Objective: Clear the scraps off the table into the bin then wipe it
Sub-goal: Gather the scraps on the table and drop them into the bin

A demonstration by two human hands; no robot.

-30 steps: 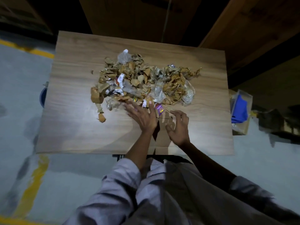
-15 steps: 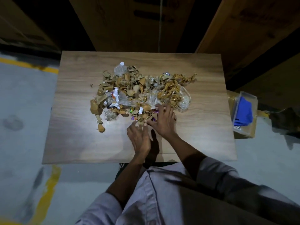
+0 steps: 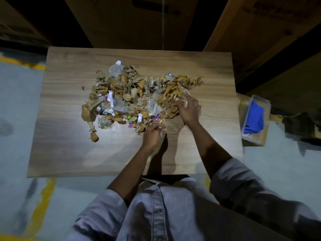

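Observation:
A heap of scraps (image 3: 132, 94), torn brown cardboard, clear plastic and bright wrappers, covers the middle of the wooden table (image 3: 69, 153). My left hand (image 3: 152, 134) is at the heap's near edge, its fingers curled round a few small scraps. My right hand (image 3: 188, 108) lies on the heap's right end, fingers spread into clear plastic and brown strips. A few loose cardboard bits (image 3: 94, 137) lie apart at the near left. No bin is in view.
A clear container holding a blue cloth (image 3: 254, 117) sits on a cardboard box (image 3: 257, 141) on the floor, right of the table. Large wooden boards (image 3: 260, 32) lean behind the table. The grey floor has yellow lines (image 3: 40, 211).
My right hand has moved from the heap's near edge up to its right end. My left hand has drawn back and curled at the near edge. The camera has shifted.

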